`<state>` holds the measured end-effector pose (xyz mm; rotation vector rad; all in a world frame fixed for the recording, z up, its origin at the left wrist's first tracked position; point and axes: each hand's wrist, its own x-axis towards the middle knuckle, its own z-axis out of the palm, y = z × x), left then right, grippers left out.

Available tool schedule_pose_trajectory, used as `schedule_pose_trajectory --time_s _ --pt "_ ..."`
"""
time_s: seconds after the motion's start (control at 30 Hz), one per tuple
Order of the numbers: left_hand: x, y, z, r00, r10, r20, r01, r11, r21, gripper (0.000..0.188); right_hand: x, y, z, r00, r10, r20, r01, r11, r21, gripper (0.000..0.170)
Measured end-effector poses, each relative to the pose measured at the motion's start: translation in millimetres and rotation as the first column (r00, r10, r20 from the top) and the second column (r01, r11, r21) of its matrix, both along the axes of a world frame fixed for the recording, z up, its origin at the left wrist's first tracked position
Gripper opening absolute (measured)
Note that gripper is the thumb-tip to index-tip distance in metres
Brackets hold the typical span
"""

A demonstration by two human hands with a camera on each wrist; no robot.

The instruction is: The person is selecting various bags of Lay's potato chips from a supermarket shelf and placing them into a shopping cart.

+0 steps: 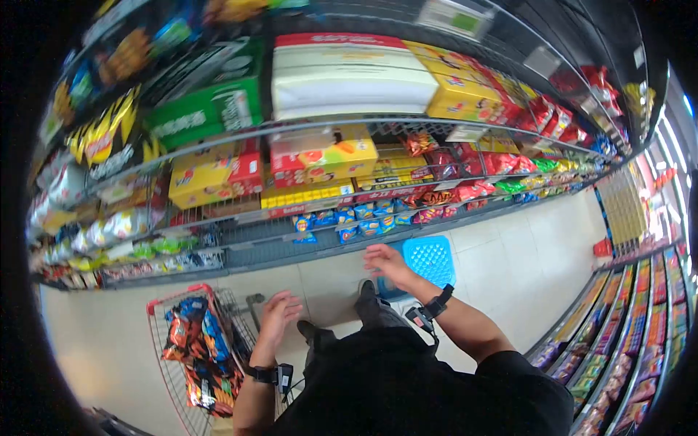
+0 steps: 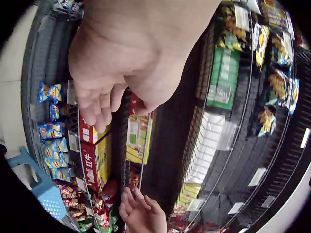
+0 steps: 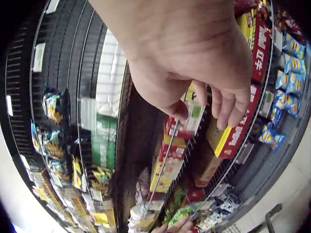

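Observation:
My left hand (image 1: 281, 312) is held out in front of the body with relaxed fingers and nothing in it. The right hand (image 1: 390, 267) reaches a little farther forward, also holding nothing, and overlaps the edge of a blue plastic stool (image 1: 429, 261) in the head view. Ahead of both hands stands a store shelf. On it are yellow-and-red drink cartons (image 1: 323, 156), a row of yellow packs (image 1: 305, 196) and blue snack bags (image 1: 367, 218) on the lowest level. In the right wrist view, the right fingers overlap a red-and-yellow carton (image 3: 233, 128).
A wire shopping cart (image 1: 161, 341) stands at the left, with several dark snack bags (image 1: 207, 352) in it. Higher up, the shelf carries a green box (image 1: 207, 112) and a white pack (image 1: 349, 80). Another rack of packaged goods (image 1: 632, 327) lines the right side.

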<state>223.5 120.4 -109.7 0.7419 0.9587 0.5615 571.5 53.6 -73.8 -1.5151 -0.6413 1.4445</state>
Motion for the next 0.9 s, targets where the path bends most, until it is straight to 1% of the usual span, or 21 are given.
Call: schedule_pose_trajectory --time_s 0.03,0.07,0.13,0.17,0.2,0.23,0.27,0.33,0.37,0.4,0.47,0.5,0.57,0.6,0.67,0.7,0.77,0.8,0.83,0.87,0.9 --pt "27 11 9 0.999 -0.047 -0.023 0.047 0.999 0.015 0.030 24 -2 3 0.998 -0.057 -0.003 0.057 0.998 0.009 0.038" --pt "56 19 23 0.998 -0.055 -0.035 0.056 0.998 0.034 0.030 47 -2 6 0.995 -0.102 -0.008 0.102 0.995 0.016 0.039" --pt "120 36 52 0.975 -0.202 -0.090 0.215 0.962 0.170 0.032 91 2 12 0.988 -0.145 -0.058 0.149 0.987 0.058 0.039" --pt "150 41 63 0.973 -0.203 -0.108 0.220 0.959 0.178 0.032 111 5 18 0.973 -0.205 -0.107 0.214 0.973 0.082 0.042" --pt "182 47 72 0.961 -0.246 -0.125 0.269 0.936 0.228 0.033 131 7 22 0.953 -0.261 -0.156 0.278 0.955 0.102 0.045" --pt "215 52 81 0.946 -0.289 -0.145 0.319 0.907 0.275 0.033 151 7 22 0.948 -0.277 -0.154 0.300 0.941 0.158 0.044" --pt "247 55 92 0.934 -0.321 -0.156 0.354 0.891 0.284 0.033 166 4 25 0.941 -0.286 -0.182 0.315 0.936 0.156 0.044" --pt "313 71 104 0.906 -0.383 -0.182 0.423 0.847 0.323 0.033 200 7 46 0.911 -0.305 -0.278 0.376 0.890 0.257 0.040" --pt "343 76 104 0.891 -0.411 -0.193 0.454 0.823 0.342 0.033 215 7 51 0.885 -0.372 -0.279 0.437 0.871 0.224 0.036" --pt "368 79 109 0.882 -0.424 -0.207 0.471 0.817 0.333 0.033 223 1 49 0.875 -0.385 -0.294 0.453 0.865 0.214 0.036" --pt "417 91 121 0.861 -0.429 -0.274 0.507 0.765 0.396 0.031 238 -3 47 0.835 -0.413 -0.363 0.508 0.833 0.220 0.038" --pt "442 101 123 0.852 -0.438 -0.285 0.521 0.758 0.392 0.031 245 -7 52 0.825 -0.415 -0.383 0.516 0.830 0.212 0.037" --pt "491 123 117 0.847 -0.433 -0.310 0.532 0.692 0.488 0.026 263 -9 55 0.806 -0.452 -0.383 0.548 0.814 0.193 0.037" --pt "514 135 111 0.849 -0.406 -0.339 0.527 0.698 0.485 0.027 270 -11 53 0.795 -0.480 -0.371 0.568 0.804 0.177 0.036" --pt "549 167 95 0.771 -0.422 -0.477 0.628 0.627 0.461 0.033 278 -18 46 0.770 -0.496 -0.402 0.593 0.789 0.161 0.034" --pt "567 184 81 0.758 -0.444 -0.478 0.646 0.613 0.455 0.033 282 -21 43 0.763 -0.495 -0.416 0.597 0.786 0.159 0.031" --pt "596 218 45 0.690 -0.323 -0.647 0.685 0.579 0.442 0.036 287 -30 41 0.749 -0.517 -0.415 0.613 0.778 0.136 0.028" --pt "607 232 25 0.682 -0.347 -0.644 0.700 0.565 0.436 0.036 289 -35 42 0.749 -0.518 -0.412 0.609 0.784 0.120 0.025" --pt "616 248 4 0.686 -0.283 -0.670 0.680 0.577 0.453 0.030 290 -40 45 0.751 -0.520 -0.407 0.611 0.781 0.131 0.021" --pt "627 262 -14 0.690 -0.218 -0.690 0.658 0.587 0.472 0.025 293 -46 43 0.738 -0.543 -0.399 0.631 0.766 0.124 0.021" --pt "633 279 -32 0.732 -0.282 -0.621 0.622 0.648 0.439 0.027 294 -52 41 0.724 -0.559 -0.405 0.644 0.758 0.105 0.021"
